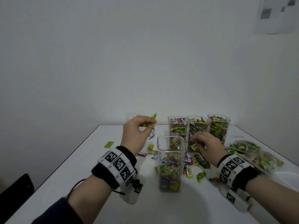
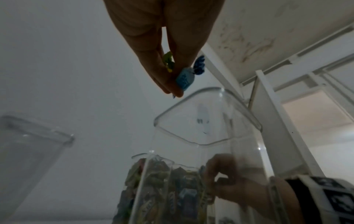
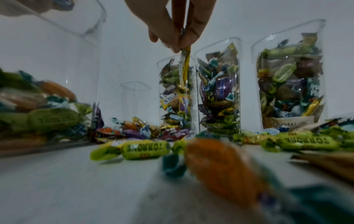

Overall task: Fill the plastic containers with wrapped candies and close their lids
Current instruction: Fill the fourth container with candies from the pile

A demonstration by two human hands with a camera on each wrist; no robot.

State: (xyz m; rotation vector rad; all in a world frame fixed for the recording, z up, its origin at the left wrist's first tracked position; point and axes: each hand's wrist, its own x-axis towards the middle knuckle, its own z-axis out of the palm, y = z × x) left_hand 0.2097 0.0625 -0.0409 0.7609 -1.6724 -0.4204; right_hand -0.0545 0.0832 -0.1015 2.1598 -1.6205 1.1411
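Observation:
A tall clear container [image 1: 171,162], about half full of wrapped candies, stands open at the table's middle. My left hand [image 1: 137,131] hovers up and to its left, pinching a green candy [image 1: 149,121] and a blue candy [image 2: 184,79]. Just right of the container my right hand [image 1: 205,145] pinches a yellow candy [image 1: 195,147] by its wrapper end [image 3: 184,66], low over the table. Three full open containers [image 1: 198,128] line the back. Loose candies [image 1: 200,175] lie around the front container.
A clear bag of candies [image 1: 257,154] lies at the right edge of the white table [image 1: 80,175]. An empty clear container [image 3: 135,97] stands at the back left, against the wall. A dark chair back [image 1: 14,189] sits off the table's left side.

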